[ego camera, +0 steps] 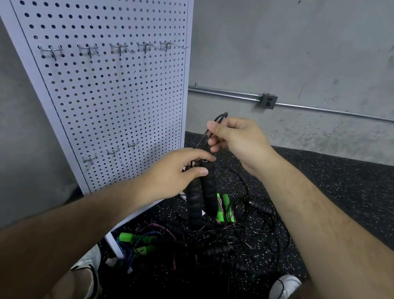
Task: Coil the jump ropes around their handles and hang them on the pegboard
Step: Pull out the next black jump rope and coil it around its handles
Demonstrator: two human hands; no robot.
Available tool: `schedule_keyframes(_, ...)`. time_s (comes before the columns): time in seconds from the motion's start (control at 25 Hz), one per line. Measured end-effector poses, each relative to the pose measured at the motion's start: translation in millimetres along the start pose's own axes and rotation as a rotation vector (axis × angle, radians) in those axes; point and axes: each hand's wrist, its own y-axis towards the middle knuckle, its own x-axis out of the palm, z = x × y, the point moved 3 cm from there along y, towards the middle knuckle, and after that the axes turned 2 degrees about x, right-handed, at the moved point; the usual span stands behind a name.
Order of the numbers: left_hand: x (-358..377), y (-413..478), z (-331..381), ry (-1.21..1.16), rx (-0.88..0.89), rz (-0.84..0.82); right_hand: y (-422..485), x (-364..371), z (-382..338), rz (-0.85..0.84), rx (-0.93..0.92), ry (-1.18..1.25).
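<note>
The pegboard [100, 84] stands at the left, its rows of hooks [88, 49] jutting out. Tangled ropes [219, 247] cover the near floor [333, 189]; to the right, open room runs back to the far wall [324, 53].

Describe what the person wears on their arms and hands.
The left hand and right hand are bare: no gloves, rings, watch or wristband. No sleeves show; the left arm and right arm are bare to the picture's edge.
</note>
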Motion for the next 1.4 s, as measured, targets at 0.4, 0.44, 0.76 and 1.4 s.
schedule_keyframes(0.4, -25.7, 20.9, 14.2, -0.33, -0.172, 0.359, -44.8, 16.6, 8.6, -0.101, -0.163, -1.041)
schedule_keyframes(0.44, -26.5, 21.6, 12.8, -0.375, -0.179, 0.384, -46.1, 18.3, 13.9, -0.063, -0.191, -1.149)
schedule_keyframes(0.76, -30.1, 20.5, 19.1, -0.259, -0.159, 0.316, -33.6, -7.2, 12.9, 0.203, -0.188, -1.153)
schedule_keyframes(1.4, -42.3, 43.4, 29.3, 1.107, 0.321, 0.073, -20.7, 2.5, 1.1, 0.18, -0.381, -1.01)
